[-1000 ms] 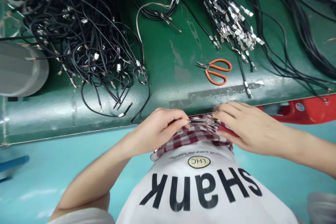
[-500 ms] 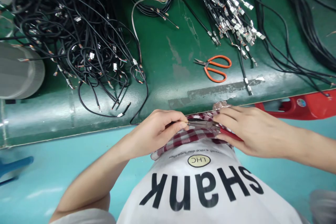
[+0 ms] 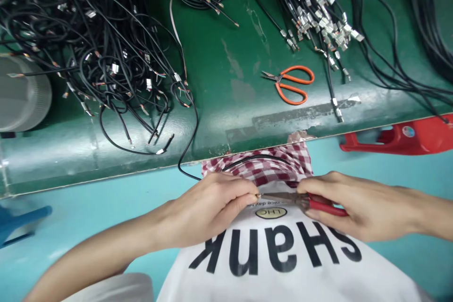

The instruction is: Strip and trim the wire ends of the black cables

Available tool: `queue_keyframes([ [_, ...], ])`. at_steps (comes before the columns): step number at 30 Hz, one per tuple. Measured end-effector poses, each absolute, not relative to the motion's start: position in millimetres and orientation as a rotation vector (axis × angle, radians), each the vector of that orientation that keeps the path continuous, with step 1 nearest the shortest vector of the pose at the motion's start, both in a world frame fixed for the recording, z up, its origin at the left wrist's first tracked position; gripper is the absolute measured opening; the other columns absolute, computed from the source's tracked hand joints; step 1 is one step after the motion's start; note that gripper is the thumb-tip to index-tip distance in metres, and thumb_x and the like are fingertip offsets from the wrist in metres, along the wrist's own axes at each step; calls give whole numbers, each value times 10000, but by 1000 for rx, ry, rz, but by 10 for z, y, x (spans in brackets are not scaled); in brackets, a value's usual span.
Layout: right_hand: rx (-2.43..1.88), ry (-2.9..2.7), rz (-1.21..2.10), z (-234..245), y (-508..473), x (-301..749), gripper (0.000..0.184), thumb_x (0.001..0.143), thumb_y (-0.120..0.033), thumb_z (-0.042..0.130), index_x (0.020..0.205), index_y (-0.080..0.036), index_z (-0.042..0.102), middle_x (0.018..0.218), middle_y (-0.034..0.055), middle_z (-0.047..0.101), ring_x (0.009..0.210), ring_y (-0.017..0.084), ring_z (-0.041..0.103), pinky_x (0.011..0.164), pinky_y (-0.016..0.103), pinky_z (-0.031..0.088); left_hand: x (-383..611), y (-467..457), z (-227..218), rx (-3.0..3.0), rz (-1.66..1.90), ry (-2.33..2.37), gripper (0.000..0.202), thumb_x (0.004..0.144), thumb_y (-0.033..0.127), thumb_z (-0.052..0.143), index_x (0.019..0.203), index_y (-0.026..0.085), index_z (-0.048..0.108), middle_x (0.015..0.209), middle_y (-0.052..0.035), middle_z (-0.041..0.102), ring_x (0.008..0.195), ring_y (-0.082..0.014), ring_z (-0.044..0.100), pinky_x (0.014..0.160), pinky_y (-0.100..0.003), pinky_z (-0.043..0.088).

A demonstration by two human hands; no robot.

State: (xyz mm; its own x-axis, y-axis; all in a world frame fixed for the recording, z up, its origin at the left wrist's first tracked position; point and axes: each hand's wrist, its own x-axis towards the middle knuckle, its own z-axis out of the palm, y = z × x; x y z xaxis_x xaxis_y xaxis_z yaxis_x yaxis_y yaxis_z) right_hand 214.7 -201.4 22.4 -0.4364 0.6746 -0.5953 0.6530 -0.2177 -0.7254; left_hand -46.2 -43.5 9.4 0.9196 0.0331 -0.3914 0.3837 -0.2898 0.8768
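My left hand (image 3: 226, 205) pinches the end of a black cable (image 3: 190, 175) that runs down over the table edge; only a tiny tip shows past the fingertips. In my right hand (image 3: 339, 203) are long-nose pliers (image 3: 283, 196) with red handles. Their jaws point left and meet the tip at my left fingers. Both hands are above my lap, in front of the white shirt (image 3: 276, 255). Behind them a red-and-white checked cloth (image 3: 262, 170) has a length of black cable lying across it.
On the green table (image 3: 219, 122) lie orange-handled scissors (image 3: 292, 86), a tangled heap of black cables (image 3: 116, 56) at left and cables with metal connectors (image 3: 322, 19) at right. A translucent tub (image 3: 24, 92) stands far left. A red plastic stool (image 3: 417, 137) is below the right edge.
Both hands and the pliers have come down, away from the table edge and nearer my body. More of the checked cloth and the cable on it now shows.
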Motion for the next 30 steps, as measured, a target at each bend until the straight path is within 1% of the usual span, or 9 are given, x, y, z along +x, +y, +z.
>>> queue_keyframes([
  [3,-1675,-1860,1863,224,-2049,2135,270,1006,-382,452,1203,-250,580,888,36,631,797,171,626,682,274,510,-441,-442,91,1868,-344,282,261,1043,262,410,967,163,639,773,5,625,697,-103,528,688,-257,365],
  [7,-1677,-1805,1913,240,-2043,2129,258,997,-387,469,1165,-238,597,900,45,634,821,175,629,700,266,515,-408,-438,92,1886,-329,253,253,1040,238,409,930,162,623,767,6,623,699,-107,527,730,-253,375],
  [11,-1653,-1784,1924,254,-2026,2124,248,1003,-359,458,1160,-231,602,876,41,637,801,169,622,695,261,510,-408,-435,105,1897,-333,237,253,1040,228,407,938,158,629,768,7,632,692,-106,538,742,-259,372],
  [13,-1642,-1774,1921,252,-2021,2116,236,1003,-355,459,1141,-228,603,861,36,637,785,167,614,685,260,501,-415,-435,106,1903,-333,231,258,1039,221,407,932,158,633,765,10,634,686,-105,536,755,-263,370],
  [16,-1627,-1747,1939,242,-2024,2102,187,1000,-344,472,1040,-224,609,796,20,620,741,162,587,658,255,476,-426,-437,98,1914,-328,222,262,1038,216,408,919,158,634,750,14,626,673,-103,527,766,-269,365],
  [18,-1622,-1722,1955,231,-2042,2095,173,997,-336,479,1005,-220,608,772,14,609,717,158,571,640,250,460,-430,-437,88,1917,-324,218,257,1037,215,409,925,157,633,753,14,624,678,-103,529,765,-271,363],
  [27,-1626,-1633,1911,161,-2148,2069,191,976,-360,489,963,-210,607,719,7,583,664,150,542,580,237,416,-401,-454,109,1928,-337,221,240,1030,204,417,934,159,632,772,9,647,679,-108,540,769,-279,370],
  [30,-1601,-1638,1971,171,-2119,2072,192,989,-345,478,970,-203,606,726,10,580,665,146,547,574,227,420,-433,-447,86,1926,-346,207,239,1028,203,416,940,165,635,789,6,662,694,-108,562,786,-277,383],
])
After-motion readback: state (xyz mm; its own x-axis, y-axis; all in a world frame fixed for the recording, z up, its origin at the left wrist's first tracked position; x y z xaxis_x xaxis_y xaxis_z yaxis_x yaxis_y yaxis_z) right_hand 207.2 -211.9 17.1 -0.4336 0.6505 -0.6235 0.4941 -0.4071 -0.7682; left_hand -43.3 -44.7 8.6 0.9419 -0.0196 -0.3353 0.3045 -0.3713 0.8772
